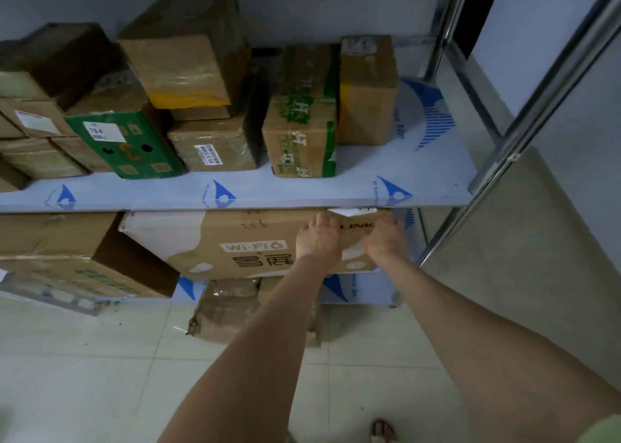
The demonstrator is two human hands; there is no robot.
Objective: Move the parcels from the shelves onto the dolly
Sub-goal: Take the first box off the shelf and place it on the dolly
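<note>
Reaching for the rectangular cardboard parcel.
Flat-fingered, the left hand is lying on its front; the right hand, at 3 o'clock, is blurring, grip unclear.

A plain pale grey wall runs along the far side. Against it stands a metal rack whose shiny uprights rise on the right. Its upper shelf and lower shelf are covered in white film printed with blue logos. Far right, past the rack, a dark opening sits beside a pale panel. The floor is pale square tile with thin grout lines and a few dark specks. A grey metal strip lies on it at the left. The light is dim and even
</note>
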